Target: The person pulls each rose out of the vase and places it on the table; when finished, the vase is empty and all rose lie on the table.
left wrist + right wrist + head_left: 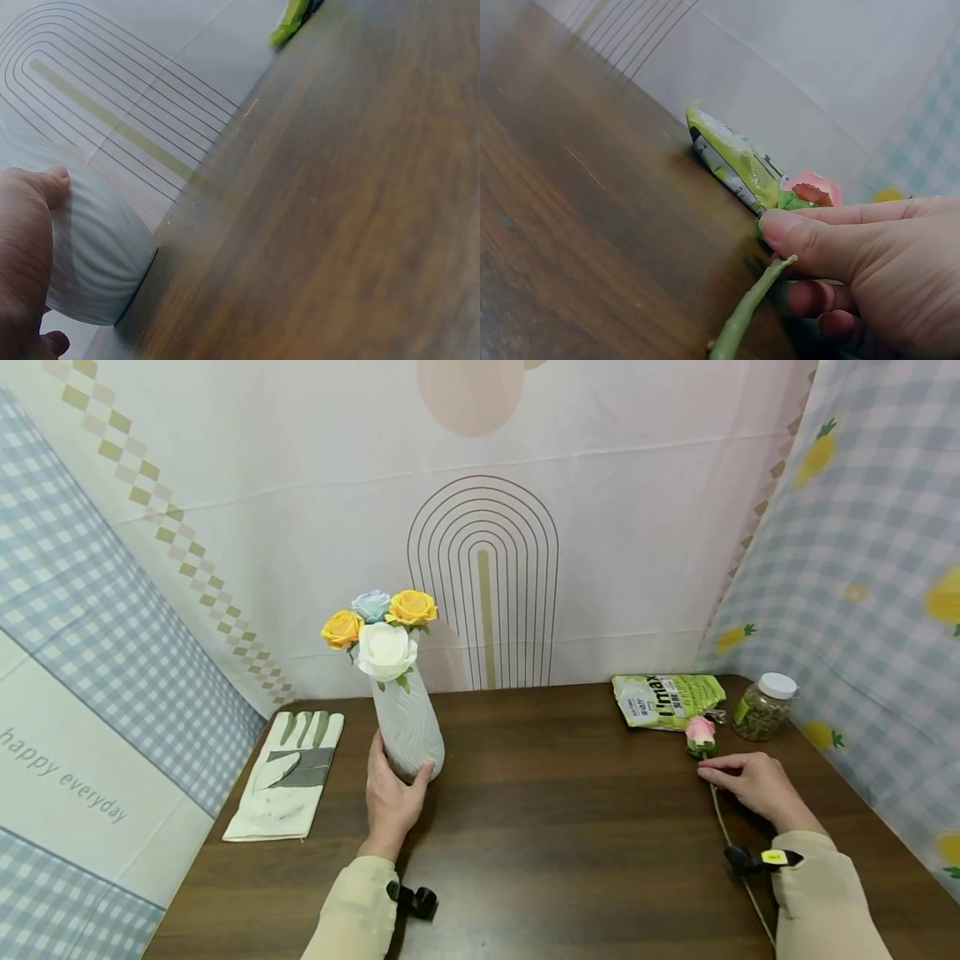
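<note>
My left hand (393,797) grips the lower part of a white vase (407,718), thumb on one side and fingers round the other. Out of the vase's top stand two yellow roses (412,607), a pale blue rose (371,605) and a white rose (387,652). In the left wrist view the vase's ribbed base (101,255) shows close by the tabletop. Over at the right, my right hand (757,785) pinches the green stem of a pink rose (701,732) just under its bloom. The long stem (742,315) trails back toward the forearm.
A green and white packet (667,700) lies at the back right, beside a jar with a white lid (765,706). A white and grey work glove (288,777) lies flat on the left of the brown wooden table (555,827). Cloth hangings (637,527) surround the table.
</note>
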### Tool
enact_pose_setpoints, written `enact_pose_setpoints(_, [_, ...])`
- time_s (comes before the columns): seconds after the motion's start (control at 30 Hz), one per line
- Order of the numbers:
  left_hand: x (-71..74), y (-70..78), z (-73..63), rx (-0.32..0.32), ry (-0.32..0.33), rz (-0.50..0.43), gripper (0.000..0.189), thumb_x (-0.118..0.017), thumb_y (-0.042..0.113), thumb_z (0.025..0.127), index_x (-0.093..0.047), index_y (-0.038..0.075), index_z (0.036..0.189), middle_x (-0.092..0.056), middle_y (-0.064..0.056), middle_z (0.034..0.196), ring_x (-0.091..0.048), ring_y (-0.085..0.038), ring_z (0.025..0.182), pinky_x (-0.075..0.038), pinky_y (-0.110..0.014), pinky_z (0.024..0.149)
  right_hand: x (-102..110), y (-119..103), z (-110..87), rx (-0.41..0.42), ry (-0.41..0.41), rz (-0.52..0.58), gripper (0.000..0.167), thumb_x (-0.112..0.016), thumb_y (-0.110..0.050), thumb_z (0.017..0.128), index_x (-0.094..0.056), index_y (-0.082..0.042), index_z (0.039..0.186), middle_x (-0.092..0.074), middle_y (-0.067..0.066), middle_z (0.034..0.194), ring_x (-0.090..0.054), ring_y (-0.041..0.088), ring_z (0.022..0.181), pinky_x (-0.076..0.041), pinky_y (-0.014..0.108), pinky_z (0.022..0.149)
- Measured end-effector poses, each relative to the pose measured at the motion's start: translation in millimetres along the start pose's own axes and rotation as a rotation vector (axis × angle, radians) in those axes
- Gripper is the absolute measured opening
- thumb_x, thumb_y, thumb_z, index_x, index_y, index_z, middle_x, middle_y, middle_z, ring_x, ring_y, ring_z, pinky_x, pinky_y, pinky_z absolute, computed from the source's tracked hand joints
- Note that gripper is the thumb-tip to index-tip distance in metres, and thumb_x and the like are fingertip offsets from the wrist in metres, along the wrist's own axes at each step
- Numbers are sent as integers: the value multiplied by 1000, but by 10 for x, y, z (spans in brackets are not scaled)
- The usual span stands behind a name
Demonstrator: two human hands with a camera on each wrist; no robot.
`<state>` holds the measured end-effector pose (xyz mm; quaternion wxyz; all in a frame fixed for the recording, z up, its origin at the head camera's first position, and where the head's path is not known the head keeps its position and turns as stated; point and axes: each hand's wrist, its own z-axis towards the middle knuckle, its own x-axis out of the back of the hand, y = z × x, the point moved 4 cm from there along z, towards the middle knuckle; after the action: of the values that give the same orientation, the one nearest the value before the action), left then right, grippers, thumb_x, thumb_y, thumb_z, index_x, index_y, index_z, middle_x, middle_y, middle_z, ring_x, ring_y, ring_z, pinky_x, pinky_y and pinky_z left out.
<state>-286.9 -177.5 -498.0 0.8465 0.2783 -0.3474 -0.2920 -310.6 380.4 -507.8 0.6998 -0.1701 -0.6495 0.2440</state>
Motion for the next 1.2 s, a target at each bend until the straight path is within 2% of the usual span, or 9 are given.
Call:
enact_pose_setpoints(0.1, [0, -5, -3, 1, -2, 2, 94, -78, 33, 78, -25, 8, 151, -39, -17, 146, -41, -33, 130, -36, -50, 102, 4, 0, 2, 2, -1, -11, 42, -67, -47, 87, -76, -11, 106, -71, 14, 100, -52, 12, 65, -40, 27, 57])
enact_pose_setpoints(0.23, [-3, -9, -4, 3, -5, 2, 93, -78, 33, 79, -25, 7, 151, -39, -17, 146, -41, -33, 130, -36, -50, 102, 1, -2, 8, 7, -10, -13, 41, -67, -47, 87, -76, -12, 106, -71, 16, 103, -56, 13, 70, -42, 28, 60])
enact_pose_setpoints(0.57, [-10, -18, -8, 12, -7, -1, 94, -79, 32, 78, -25, 8, 151, -39, -17, 146, -41, -33, 131, -35, -50, 102, 2, 27, 17, -6, -39, 11, 44, -65, -48, 88, -75, -12, 109, -73, 5, 91, -57, 10, 71, -43, 27, 61])
enact_pose_setpoints(0.7, [-12, -19, -8, 20, -12, -2, 94, -79, 32, 78, -25, 8, 151, -39, -17, 146, -41, -33, 131, -35, -50, 103, 17, 29, 9, 10, -41, -1, 42, -66, -47, 87, -75, -12, 109, -71, 13, 103, -61, 17, 86, -46, 28, 66])
enact_pose_setpoints(0.83, [-12, -17, -8, 28, -18, -3, 94, -79, 33, 78, -24, 10, 151, -39, -16, 146, -41, -33, 131, -35, -50, 103, 14, 11, -3, 17, -55, -2, 37, -70, -44, 85, -77, -14, 105, -70, 15, 106, -62, 24, 97, -48, 30, 70])
enact_pose_setpoints(1.0, [-10, -14, -8, 32, -21, 0, 94, -78, 34, 79, -24, 10, 151, -38, -16, 146, -41, -33, 131, -35, -50, 103, 19, -15, -1, 21, -70, -8, 32, -70, -40, 86, -77, -13, 103, -71, 15, 104, -63, 27, 98, -48, 32, 70])
enact_pose_setpoints(1.2, [-9, -18, -4, 29, -12, 0, 94, -78, 34, 78, -24, 10, 151, -38, -16, 146, -41, -32, 131, -35, -49, 103, 34, -46, 16, 28, -76, -18, 35, -67, -39, 89, -75, -10, 107, -70, 16, 104, -64, 24, 91, -48, 34, 69])
